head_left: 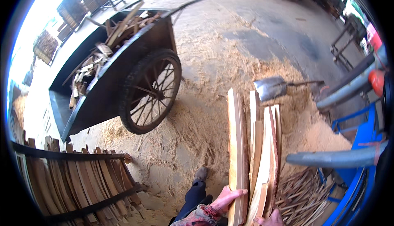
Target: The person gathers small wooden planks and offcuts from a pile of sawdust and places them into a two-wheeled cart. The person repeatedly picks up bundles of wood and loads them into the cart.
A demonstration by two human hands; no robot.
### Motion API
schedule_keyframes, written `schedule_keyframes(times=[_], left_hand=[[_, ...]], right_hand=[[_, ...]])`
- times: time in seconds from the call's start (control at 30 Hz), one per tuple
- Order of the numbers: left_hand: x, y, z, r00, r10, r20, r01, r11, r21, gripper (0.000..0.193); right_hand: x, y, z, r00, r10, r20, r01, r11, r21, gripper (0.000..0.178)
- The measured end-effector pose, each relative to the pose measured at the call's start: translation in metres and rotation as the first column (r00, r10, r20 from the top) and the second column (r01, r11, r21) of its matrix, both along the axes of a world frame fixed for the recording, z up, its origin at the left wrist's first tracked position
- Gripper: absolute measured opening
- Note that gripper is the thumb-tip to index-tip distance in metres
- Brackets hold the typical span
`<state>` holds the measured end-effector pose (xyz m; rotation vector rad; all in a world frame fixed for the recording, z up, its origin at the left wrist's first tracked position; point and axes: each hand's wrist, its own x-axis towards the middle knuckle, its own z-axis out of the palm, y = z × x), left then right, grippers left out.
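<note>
Several long, rough-sawn wood strips stand in front of me, some with bark along their edges. My left hand (226, 198) is closed round the leftmost wood strip (237, 144), its thumb lying across the front. At the lower edge, my right hand (271, 218) is closed on the lower end of the other wood strips (262, 168); part of this hand is cut off by the picture's edge. The strips lean together with their upper ends uneven, and a narrow gap separates the left one from the rest.
A dark two-wheeled cart (102, 78) loaded with scrap wood stands at the left. Below it, a metal rack (69, 156) holds upright slats. A shovel (271, 87) lies on sawdust beyond the strips. To the right are a blue machine frame (357, 144), grey pipes (328, 157) and scattered sticks (303, 197).
</note>
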<state>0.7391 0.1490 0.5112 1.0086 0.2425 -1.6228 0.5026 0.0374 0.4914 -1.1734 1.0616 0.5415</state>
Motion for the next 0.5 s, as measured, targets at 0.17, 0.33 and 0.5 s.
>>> schedule_keyframes(times=[0.17, 0.33, 0.5], left_hand=[[0.098, -0.011, 0.087, 0.938, 0.322, 0.133, -0.275, 0.919, -0.282, 0.052], [0.264, 0.006, 0.151, 0.656, 0.692, 0.302, -0.516, 0.703, -0.489, 0.048], [0.489, 0.041, 0.246, 0.576, 0.813, 0.087, -0.452, 0.405, -0.795, 0.097]], right_hand=[[0.148, -0.064, 0.100, 0.934, 0.330, 0.136, -0.291, 0.925, -0.245, 0.072], [0.389, -0.092, 0.213, 0.606, 0.729, 0.317, -0.444, 0.641, -0.626, 0.075], [0.581, -0.078, 0.411, 0.317, 0.784, 0.534, 0.189, 0.500, -0.845, 0.069]])
